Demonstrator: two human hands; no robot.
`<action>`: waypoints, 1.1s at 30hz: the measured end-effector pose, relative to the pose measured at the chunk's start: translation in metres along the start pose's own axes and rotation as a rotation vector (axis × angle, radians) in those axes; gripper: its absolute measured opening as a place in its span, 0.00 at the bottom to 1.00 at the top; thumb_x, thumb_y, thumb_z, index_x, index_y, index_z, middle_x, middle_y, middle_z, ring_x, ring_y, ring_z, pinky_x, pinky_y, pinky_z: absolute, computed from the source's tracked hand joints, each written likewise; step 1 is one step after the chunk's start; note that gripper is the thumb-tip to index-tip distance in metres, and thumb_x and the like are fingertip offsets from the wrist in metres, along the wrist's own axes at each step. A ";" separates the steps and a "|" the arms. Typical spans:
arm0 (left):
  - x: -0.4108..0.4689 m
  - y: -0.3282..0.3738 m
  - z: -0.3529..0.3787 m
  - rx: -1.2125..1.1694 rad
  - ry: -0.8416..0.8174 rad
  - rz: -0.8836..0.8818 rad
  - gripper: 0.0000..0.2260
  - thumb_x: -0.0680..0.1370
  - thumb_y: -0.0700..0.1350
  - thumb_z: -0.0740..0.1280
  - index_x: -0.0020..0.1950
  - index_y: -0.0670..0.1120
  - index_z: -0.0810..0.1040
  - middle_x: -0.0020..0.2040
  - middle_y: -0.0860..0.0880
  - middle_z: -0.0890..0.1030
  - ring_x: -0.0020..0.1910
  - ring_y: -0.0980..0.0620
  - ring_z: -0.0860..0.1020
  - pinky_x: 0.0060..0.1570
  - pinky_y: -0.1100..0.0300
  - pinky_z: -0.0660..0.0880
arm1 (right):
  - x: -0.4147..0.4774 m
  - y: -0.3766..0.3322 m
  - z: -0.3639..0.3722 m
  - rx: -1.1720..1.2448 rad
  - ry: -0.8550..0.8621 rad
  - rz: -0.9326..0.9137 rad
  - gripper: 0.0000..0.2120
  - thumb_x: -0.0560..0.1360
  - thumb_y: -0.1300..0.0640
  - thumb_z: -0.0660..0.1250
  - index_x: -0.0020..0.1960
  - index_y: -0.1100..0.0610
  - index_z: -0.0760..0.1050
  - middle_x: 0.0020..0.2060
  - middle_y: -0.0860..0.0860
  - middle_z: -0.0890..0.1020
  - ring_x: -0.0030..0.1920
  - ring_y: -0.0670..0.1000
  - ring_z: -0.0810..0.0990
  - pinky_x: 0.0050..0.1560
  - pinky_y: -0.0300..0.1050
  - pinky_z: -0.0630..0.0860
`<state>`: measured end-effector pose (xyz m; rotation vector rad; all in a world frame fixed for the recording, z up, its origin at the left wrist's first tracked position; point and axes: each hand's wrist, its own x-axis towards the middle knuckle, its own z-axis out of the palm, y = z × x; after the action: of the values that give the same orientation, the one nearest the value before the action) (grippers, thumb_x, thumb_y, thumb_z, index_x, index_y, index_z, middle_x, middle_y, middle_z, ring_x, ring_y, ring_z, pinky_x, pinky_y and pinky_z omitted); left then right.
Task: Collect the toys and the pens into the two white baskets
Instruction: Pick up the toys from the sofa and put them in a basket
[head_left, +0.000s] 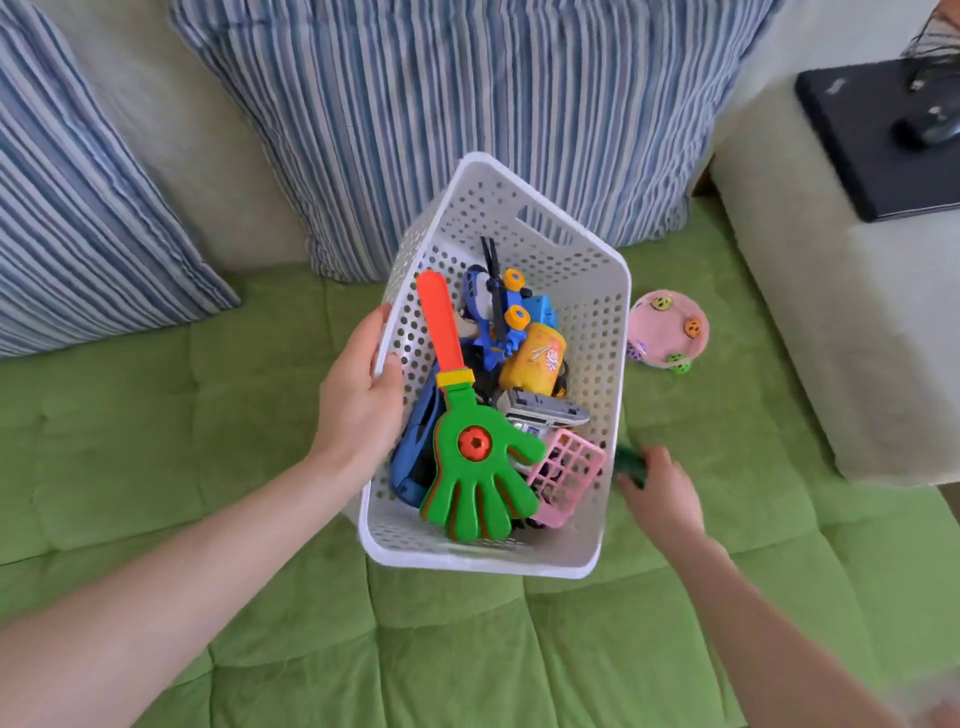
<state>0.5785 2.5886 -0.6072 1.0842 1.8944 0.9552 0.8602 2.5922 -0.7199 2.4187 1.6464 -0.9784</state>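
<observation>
A white perforated basket (597, 332) hangs tilted above the green sofa seat. My left hand (363, 400) grips its left rim, thumb inside. Inside lie a green hand-shaped clapper with an orange handle (478, 467), a blue toy vehicle (498, 306), a yellow toy (535, 364), a pink grid piece (569, 475) and other toys. Just right of the basket, my right hand (662, 493) holds a small dark green toy (631, 462) low over the seat; the toy is blurred. A pink round toy (667, 330) with coloured wheels lies on the seat beyond it.
Blue-striped cushions (467, 104) lean against the sofa back behind the basket. At the right, a beige armrest (857, 312) carries a black laptop (878, 140) with a mouse (930, 127) on it. The green quilted seat (208, 441) spreads left and front.
</observation>
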 end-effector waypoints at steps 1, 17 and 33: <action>0.004 0.001 0.011 0.009 0.004 0.000 0.22 0.80 0.37 0.55 0.73 0.52 0.64 0.68 0.54 0.72 0.66 0.55 0.71 0.69 0.51 0.67 | 0.018 0.011 0.006 -0.087 -0.044 -0.026 0.21 0.73 0.57 0.69 0.63 0.60 0.68 0.55 0.56 0.78 0.53 0.56 0.77 0.51 0.53 0.78; 0.011 -0.005 0.055 0.233 -0.016 -0.082 0.24 0.80 0.37 0.56 0.75 0.51 0.58 0.70 0.51 0.69 0.67 0.48 0.70 0.66 0.45 0.69 | 0.066 -0.002 -0.041 0.520 0.233 0.120 0.15 0.77 0.55 0.64 0.56 0.65 0.70 0.44 0.54 0.77 0.43 0.54 0.75 0.44 0.47 0.73; 0.022 0.016 0.063 0.452 -0.052 -0.055 0.28 0.80 0.38 0.55 0.77 0.54 0.51 0.38 0.41 0.71 0.26 0.52 0.66 0.23 0.65 0.57 | 0.117 -0.022 -0.065 0.845 0.086 0.324 0.13 0.79 0.57 0.60 0.37 0.60 0.74 0.30 0.51 0.78 0.29 0.49 0.78 0.36 0.45 0.80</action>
<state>0.6303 2.6292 -0.6271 1.2877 2.1413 0.4691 0.8987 2.7220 -0.7234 3.1036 0.8725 -1.7793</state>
